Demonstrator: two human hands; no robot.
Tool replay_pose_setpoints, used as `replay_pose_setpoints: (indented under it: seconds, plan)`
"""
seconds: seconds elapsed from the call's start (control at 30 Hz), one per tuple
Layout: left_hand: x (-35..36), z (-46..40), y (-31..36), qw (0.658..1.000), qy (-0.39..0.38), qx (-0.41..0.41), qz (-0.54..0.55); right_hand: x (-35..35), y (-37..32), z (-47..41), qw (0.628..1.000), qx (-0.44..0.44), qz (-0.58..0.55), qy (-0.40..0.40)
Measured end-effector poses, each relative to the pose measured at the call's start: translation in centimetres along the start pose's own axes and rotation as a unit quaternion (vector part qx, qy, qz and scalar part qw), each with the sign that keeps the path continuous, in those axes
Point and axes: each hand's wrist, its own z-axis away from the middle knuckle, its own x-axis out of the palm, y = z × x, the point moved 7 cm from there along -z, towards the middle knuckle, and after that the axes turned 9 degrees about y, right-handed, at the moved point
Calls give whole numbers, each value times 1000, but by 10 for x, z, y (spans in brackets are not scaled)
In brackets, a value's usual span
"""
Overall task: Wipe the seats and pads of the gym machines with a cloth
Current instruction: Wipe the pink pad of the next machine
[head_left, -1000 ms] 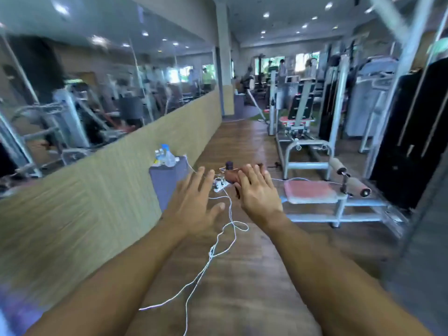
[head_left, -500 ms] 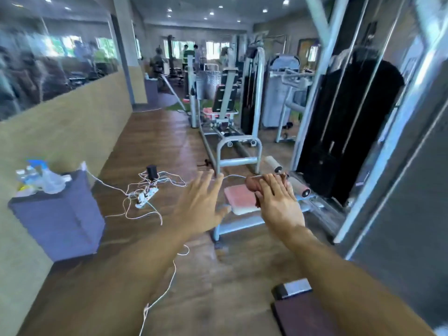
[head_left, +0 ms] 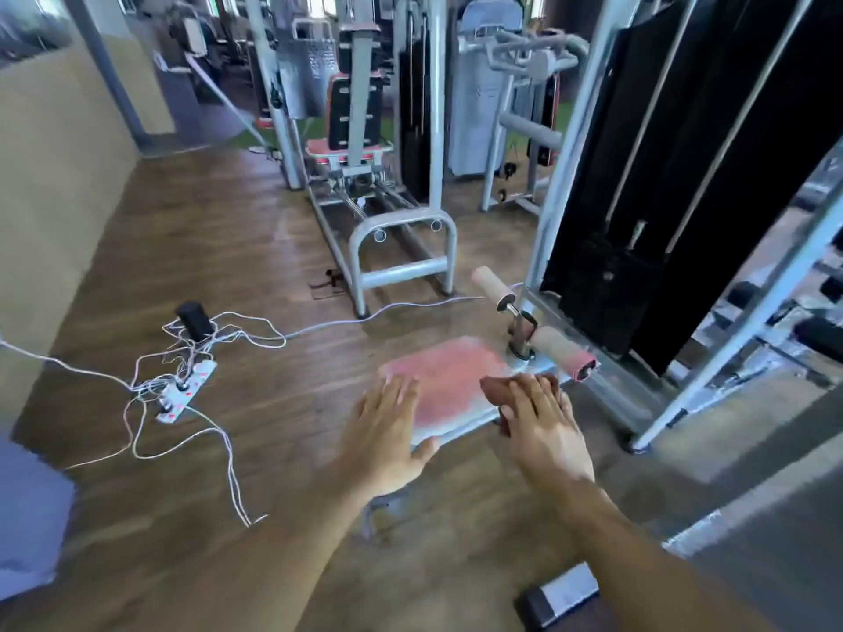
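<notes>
Over the low pink seat (head_left: pixel 444 380), both hands reached forward: the left hand (head_left: pixel 381 437) was spread flat and empty, while the right hand (head_left: pixel 540 431) pressed a brown cloth (head_left: pixel 495 387) under extended fingers at the seat's right edge. Risk, as I judged it, lay in the loose cables (head_left: pixel 205 353) on the floor (a snag underfoot). Bare floor was left of the seat; roller pads (head_left: pixel 561 348) and the frame crowded its right.

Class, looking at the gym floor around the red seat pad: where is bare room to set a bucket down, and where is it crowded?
Bare wood floor lies between the tan wall and the grey machine frame. Left of the red seat pad, the power strip and its tangled white cables crowd the floor.
</notes>
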Motion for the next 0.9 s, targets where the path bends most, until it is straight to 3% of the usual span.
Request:
replay_pose_setpoints:
  seconds: [0.23,0.37,0.5,0.6,0.67,0.7,0.77,0.87,0.9]
  plan:
    - [134,-124,-68,996,-84,-29,19,156,52,-70,991,95,-14,-91]
    - [216,-206,-99,993,-112,-27,36,252,82,-107,988,111,-16,-103]
    - [323,-284,-142,989,-122,-42,66,356,105,-153,991,101,-43,-75]
    - [393,-322,-166,985,-150,-25,79,414,123,-177,985,157,-73,-1]
    - [438,-342,-179,983,-155,-17,94,451,127,-187,986,148,-65,40]
    - [460,-349,-183,980,-166,-17,107,476,132,-189,989,134,-57,28]
    - [499,-367,-190,975,-177,-29,129,528,138,-197,992,104,-8,-74]
    - [532,-393,-194,978,-157,-38,135,590,156,-193,954,123,25,-274]
    - [536,-405,-192,979,-149,-47,133,598,165,-194,950,131,14,-282]
